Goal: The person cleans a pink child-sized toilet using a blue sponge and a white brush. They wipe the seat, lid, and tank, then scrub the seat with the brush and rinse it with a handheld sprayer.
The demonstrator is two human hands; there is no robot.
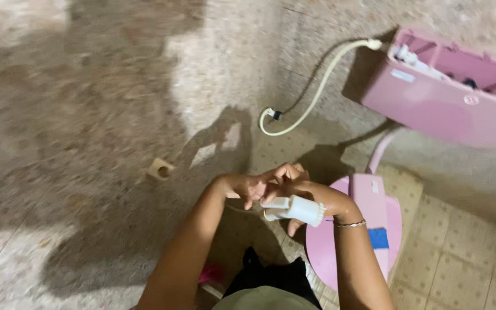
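My two hands meet in the lower middle of the head view. My right hand [311, 192], with a thin bracelet on its wrist, holds a white plastic fitting [294, 209] with a ribbed collar. The fingers of my left hand [248, 186] touch the right hand's fingers just above the fitting. Both hands hover beside the pink toilet seat lid [368, 227], which has a blue patch on it.
A pink cistern [437, 103] with its lid off hangs on the rough wall at upper right. A white flexible hose [311, 97] runs from it down to a wall valve. A small beige wall outlet [160, 169] sits left. Tiled floor lies at lower right.
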